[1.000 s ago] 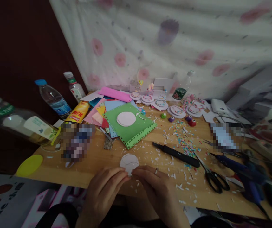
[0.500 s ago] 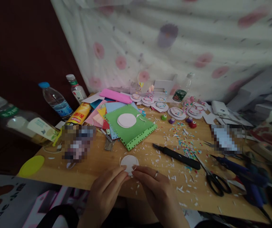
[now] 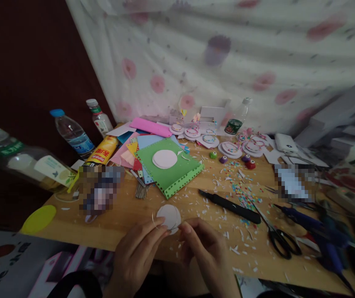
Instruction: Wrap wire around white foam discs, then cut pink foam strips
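Between the thumb and fingers of my left hand is a white paper disc, held just over the front of the table. A thin, clear-looking ring shows left of the disc, also at my left fingers; a fine curved line crosses the disc's lower right. My right hand is at the disc's right edge, thumb and forefinger pinched together. Whatever sits in that pinch is too small to make out. Beyond both hands, another white disc lies on a green sheet with a patterned border.
Right of my hands lie a black craft knife, scissors and a blue glue gun. Paper scraps and colourful bits litter the wooden table. Bottles stand left; decorated discs line the back.
My right hand has drawn slightly right and turned, its thumb now on top in a pinch. More of the white disc shows, and the ring sits farther left of it.
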A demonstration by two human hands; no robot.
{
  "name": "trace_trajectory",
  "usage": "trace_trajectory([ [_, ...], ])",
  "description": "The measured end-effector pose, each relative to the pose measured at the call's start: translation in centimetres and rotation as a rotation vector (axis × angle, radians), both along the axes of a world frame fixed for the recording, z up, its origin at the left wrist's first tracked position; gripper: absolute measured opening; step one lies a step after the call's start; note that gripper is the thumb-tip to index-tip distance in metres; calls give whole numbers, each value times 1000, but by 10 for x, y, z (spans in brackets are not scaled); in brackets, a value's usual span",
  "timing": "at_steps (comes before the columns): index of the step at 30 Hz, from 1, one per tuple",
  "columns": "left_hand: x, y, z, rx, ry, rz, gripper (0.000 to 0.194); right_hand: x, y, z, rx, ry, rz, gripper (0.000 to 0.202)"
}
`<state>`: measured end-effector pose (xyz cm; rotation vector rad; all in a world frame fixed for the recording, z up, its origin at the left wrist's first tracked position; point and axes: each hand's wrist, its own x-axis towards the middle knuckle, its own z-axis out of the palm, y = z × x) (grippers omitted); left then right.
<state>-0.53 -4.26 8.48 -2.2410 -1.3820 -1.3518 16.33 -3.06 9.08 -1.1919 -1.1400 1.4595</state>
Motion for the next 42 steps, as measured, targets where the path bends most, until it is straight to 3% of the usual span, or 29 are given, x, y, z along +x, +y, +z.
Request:
trace_trajectory([
  [10, -6, -7, -12, -19, 4, -50, 18, -8, 9, -13, -127, 216, 105, 47],
  [14, -2, -7, -12, 21, -12, -7, 15, -9, 8, -13, -202, 359, 130, 46],
  [16, 4, -7, -10, 83, -106, 78, 6, -11, 6, -12, -223, 442, 126, 44],
  [19, 13, -4, -5, 56, -359, 143, 18, -18, 4, -12, -277, 572, 88, 45],
  [24, 13, 1, -2, -207, -453, -40, 16, -24, 1, -12, -349, 678, 102, 44],
  [29, 2, 0, -11, -250, -499, -118, 13, -24, -1, -13, -363, 676, 147, 41],
  [34, 1, -1, -20, -314, -591, -174, 24, -26, -3, -16, -425, 733, 212, 39],
  [42, -7, 2, -5, -312, -476, -218, 32, -26, -5, -22, -452, 800, 285, 35],
])
